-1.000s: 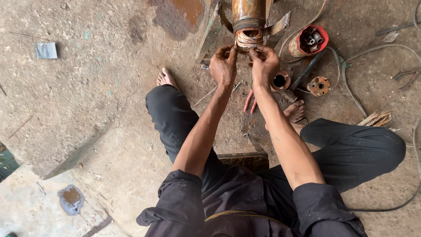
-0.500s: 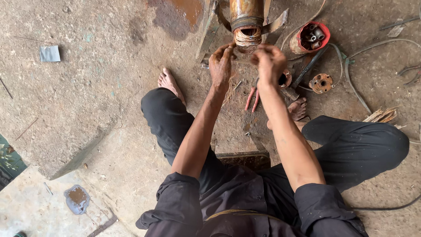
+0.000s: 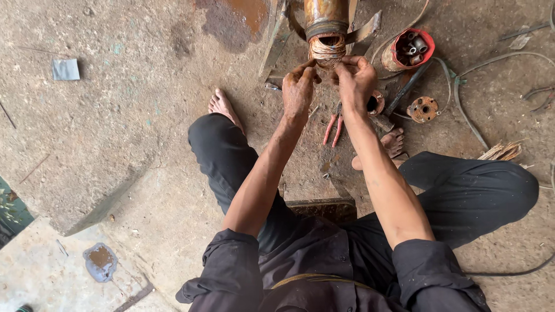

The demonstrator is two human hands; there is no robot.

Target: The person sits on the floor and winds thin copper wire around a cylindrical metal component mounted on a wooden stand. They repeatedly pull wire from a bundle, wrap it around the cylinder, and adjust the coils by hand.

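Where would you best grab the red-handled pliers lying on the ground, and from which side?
By the two red handles of the pliers, coming from above. They lie flat and splayed toward the person, just below the right hand, while the jaw end is hidden under that hand.

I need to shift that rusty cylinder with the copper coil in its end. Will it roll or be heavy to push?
The cylinder looks like thick metal packed with copper coil, so it is probably heavy for its size. Being round and lying on its side, it may roll if pushed sideways. The coil strands look stiff and springy.
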